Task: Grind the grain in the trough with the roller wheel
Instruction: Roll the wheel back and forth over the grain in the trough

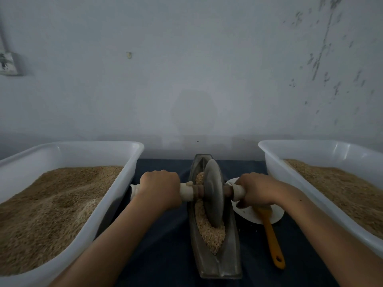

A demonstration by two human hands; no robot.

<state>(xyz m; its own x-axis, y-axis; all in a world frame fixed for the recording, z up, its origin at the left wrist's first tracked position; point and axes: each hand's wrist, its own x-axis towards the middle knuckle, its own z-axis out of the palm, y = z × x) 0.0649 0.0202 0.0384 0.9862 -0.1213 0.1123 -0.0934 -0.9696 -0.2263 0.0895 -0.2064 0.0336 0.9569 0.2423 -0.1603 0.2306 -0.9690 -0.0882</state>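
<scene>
Grain (209, 228) lies in the trough (215, 264) on the table (165, 235). The wheel (213, 193) stands upright in it; the left hand (160, 188) and right hand (258, 189) each grip its axle (187, 191). Tubs (116, 206) flank them.

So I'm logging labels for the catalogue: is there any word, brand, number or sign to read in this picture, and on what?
None can be read.
Wall socket: dark marks, too blurred to tell whether they are text.
Left tub, right tub, trough, wheel, brush: no lettering shows.
Both hands, left and right, grip the axle.
</scene>
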